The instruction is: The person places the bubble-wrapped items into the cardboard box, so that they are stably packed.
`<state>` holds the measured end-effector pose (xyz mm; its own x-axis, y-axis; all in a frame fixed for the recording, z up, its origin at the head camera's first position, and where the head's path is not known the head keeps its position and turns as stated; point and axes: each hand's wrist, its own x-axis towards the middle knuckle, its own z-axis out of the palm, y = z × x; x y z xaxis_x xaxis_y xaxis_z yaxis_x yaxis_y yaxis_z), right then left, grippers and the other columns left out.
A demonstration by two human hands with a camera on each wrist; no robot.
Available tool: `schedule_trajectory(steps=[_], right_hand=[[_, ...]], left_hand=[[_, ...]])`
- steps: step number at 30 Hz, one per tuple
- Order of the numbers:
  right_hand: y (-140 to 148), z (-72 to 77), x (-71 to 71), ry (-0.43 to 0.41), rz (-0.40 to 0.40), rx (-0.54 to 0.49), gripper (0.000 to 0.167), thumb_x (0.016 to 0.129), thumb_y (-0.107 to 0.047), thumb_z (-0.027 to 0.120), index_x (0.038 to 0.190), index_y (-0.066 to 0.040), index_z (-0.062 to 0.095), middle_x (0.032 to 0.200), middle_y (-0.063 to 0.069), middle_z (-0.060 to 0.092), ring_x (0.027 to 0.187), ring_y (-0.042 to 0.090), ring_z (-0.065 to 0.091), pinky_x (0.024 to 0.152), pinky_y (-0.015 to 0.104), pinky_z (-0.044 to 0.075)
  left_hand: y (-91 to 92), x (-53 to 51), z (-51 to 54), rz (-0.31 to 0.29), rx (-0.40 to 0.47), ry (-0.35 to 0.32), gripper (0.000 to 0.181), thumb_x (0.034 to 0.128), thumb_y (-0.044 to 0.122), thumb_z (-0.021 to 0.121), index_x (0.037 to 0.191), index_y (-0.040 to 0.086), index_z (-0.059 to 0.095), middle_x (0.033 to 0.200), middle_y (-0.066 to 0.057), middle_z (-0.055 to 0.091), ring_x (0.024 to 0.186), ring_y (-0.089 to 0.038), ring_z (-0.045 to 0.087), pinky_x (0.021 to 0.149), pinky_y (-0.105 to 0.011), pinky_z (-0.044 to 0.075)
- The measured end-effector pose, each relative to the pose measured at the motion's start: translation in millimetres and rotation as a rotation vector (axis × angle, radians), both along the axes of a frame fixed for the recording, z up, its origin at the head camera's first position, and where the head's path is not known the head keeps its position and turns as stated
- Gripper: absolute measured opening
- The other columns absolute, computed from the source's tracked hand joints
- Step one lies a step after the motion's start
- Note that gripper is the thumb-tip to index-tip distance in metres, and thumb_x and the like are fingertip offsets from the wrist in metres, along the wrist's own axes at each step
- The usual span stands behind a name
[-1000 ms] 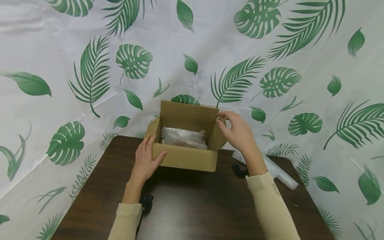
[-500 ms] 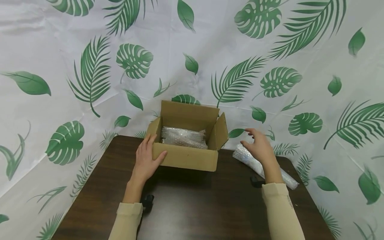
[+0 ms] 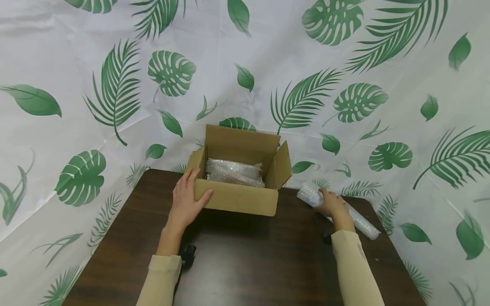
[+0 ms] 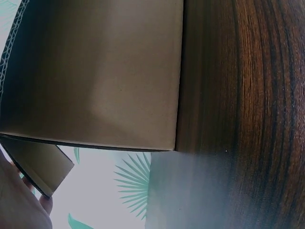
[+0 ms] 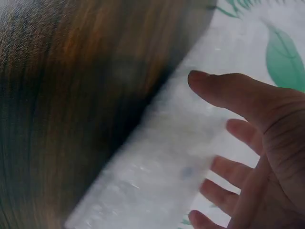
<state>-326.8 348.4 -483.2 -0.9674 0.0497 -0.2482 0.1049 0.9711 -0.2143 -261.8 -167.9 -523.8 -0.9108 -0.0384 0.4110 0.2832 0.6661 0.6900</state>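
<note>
The bubble-wrap roll lies far right on the table (light, soft, slippery, I'd guess), best gripped mid-length. The right hand is spread wide over it; the left hand holds the cardboard box.

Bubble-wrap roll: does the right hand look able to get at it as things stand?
Very likely yes: the right hand is right at the roll, its fingers spread, and nothing visible blocks them; the box stands apart.
</note>
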Motion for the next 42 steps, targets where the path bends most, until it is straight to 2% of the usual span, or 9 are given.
schedule_trajectory(steps=[4, 10, 17, 29, 32, 37, 42], right_hand=[[2.6, -4.6, -5.1, 0.033, -0.004, 0.034, 0.085, 0.095, -0.031, 0.074, 0.164, -0.005, 0.032, 0.160, 0.039, 0.039, 0.146, 0.066, 0.033, 0.116, 0.084, 0.024], [10.8, -9.0, -11.5, 0.046, 0.028, 0.097, 0.082, 0.093, -0.029, 0.077, 0.160, -0.003, 0.038, 0.152, 0.038, 0.050, 0.138, 0.064, 0.047, 0.111, 0.083, 0.034], [14.8, 2.4, -15.6, 0.027, 0.038, 0.023, 0.079, 0.094, -0.028, 0.075, 0.161, -0.003, 0.041, 0.157, 0.035, 0.048, 0.142, 0.060, 0.047, 0.112, 0.085, 0.029], [8.6, 23.0, -11.3, 0.079, 0.084, -0.061, 0.079, 0.095, -0.034, 0.074, 0.159, -0.003, 0.039, 0.157, 0.033, 0.050, 0.136, 0.055, 0.055, 0.105, 0.076, 0.044], [4.0, 30.5, -8.2, 0.114, 0.101, -0.075, 0.078, 0.096, -0.033, 0.074, 0.158, -0.001, 0.039, 0.155, 0.035, 0.051, 0.132, 0.053, 0.058, 0.104, 0.073, 0.047], [-5.9, 51.6, -0.4, 0.185, 0.116, -0.095, 0.079, 0.097, -0.034, 0.075, 0.158, 0.000, 0.038, 0.151, 0.035, 0.053, 0.126, 0.051, 0.060, 0.100, 0.071, 0.049], [-15.3, 76.0, 9.1, 0.248, 0.126, -0.067, 0.080, 0.098, -0.036, 0.074, 0.161, -0.003, 0.038, 0.153, 0.035, 0.051, 0.128, 0.053, 0.059, 0.096, 0.073, 0.049]], left_hand=[[-0.1, -1.8, 0.3, 0.006, -0.001, 0.016, 0.084, 0.1004, 0.055, 0.070, 0.168, 0.023, 0.032, 0.176, -0.017, 0.025, 0.159, -0.045, 0.028, 0.126, -0.071, 0.019], [0.4, -0.7, 1.3, -0.001, 0.008, 0.000, 0.084, 0.1002, 0.055, 0.070, 0.168, 0.023, 0.032, 0.177, -0.016, 0.024, 0.160, -0.045, 0.026, 0.127, -0.070, 0.018], [0.2, -1.9, 3.7, 0.004, 0.004, 0.009, 0.084, 0.1002, 0.053, 0.071, 0.168, 0.022, 0.032, 0.176, -0.018, 0.024, 0.159, -0.046, 0.027, 0.127, -0.070, 0.018], [-0.4, -3.8, -1.1, 0.006, 0.006, 0.025, 0.083, 0.1001, 0.053, 0.071, 0.168, 0.022, 0.033, 0.176, -0.018, 0.025, 0.159, -0.046, 0.028, 0.127, -0.070, 0.019], [-1.1, -5.1, -2.6, 0.006, 0.000, 0.033, 0.083, 0.1001, 0.054, 0.070, 0.167, 0.022, 0.033, 0.175, -0.018, 0.026, 0.159, -0.046, 0.028, 0.127, -0.070, 0.019], [-1.5, -5.6, -3.2, 0.007, -0.002, 0.035, 0.083, 0.1003, 0.053, 0.070, 0.167, 0.022, 0.033, 0.175, -0.018, 0.025, 0.159, -0.046, 0.028, 0.127, -0.069, 0.019], [-1.3, -4.8, -5.9, 0.008, 0.001, 0.032, 0.083, 0.1004, 0.053, 0.070, 0.167, 0.022, 0.033, 0.176, -0.017, 0.025, 0.159, -0.045, 0.028, 0.127, -0.069, 0.018]])
